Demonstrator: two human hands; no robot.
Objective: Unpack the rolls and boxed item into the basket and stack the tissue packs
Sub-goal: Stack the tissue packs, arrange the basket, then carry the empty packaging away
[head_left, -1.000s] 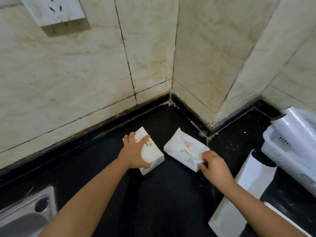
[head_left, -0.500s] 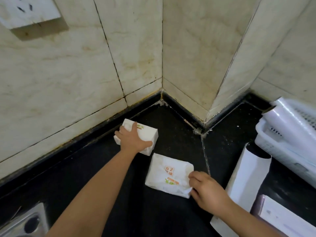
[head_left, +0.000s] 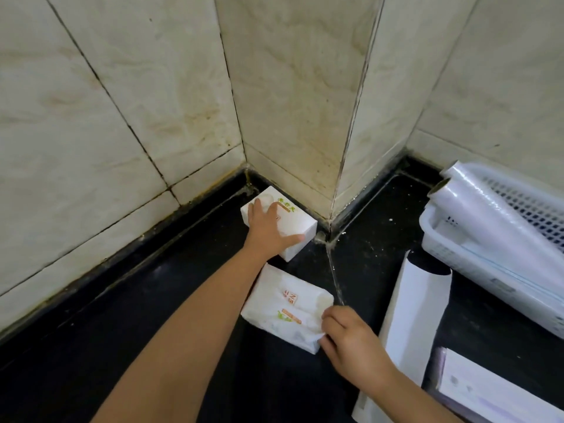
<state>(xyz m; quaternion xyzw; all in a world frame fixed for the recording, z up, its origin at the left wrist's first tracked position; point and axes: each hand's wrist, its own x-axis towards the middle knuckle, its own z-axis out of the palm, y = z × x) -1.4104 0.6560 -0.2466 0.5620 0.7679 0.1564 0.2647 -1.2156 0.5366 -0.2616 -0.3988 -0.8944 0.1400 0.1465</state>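
Presently I count two tissue packs on the black countertop [head_left: 152, 315], both in reach of my hands.

Item one: far tissue pack [head_left: 293, 222], white with green and orange print, lying in the corner close under the tiled wall [head_left: 122, 102]. My left hand [head_left: 268, 230] lies on top of it, fingers spread across the upper face and thumb stretched toward its right end, pressing rather than curling round it.

Item two: near tissue pack [head_left: 283, 309], soft white wrapper with orange print, flat on the countertop just in front of the first and apart from it. My right hand [head_left: 348, 334] pinches its right end, fingertips curled onto the crumpled wrapper.

Item three: white plastic basket [head_left: 439, 248] at the right, perforated wall, carrying a roll of clear film [head_left: 488, 215] that lies slanted across its rim.

Item four: white paper bag [head_left: 418, 306], mouth open toward the basket, lying flat between the near pack and the basket.

Item five: pale flat box [head_left: 488, 395] at the lower right corner, its print blurred.
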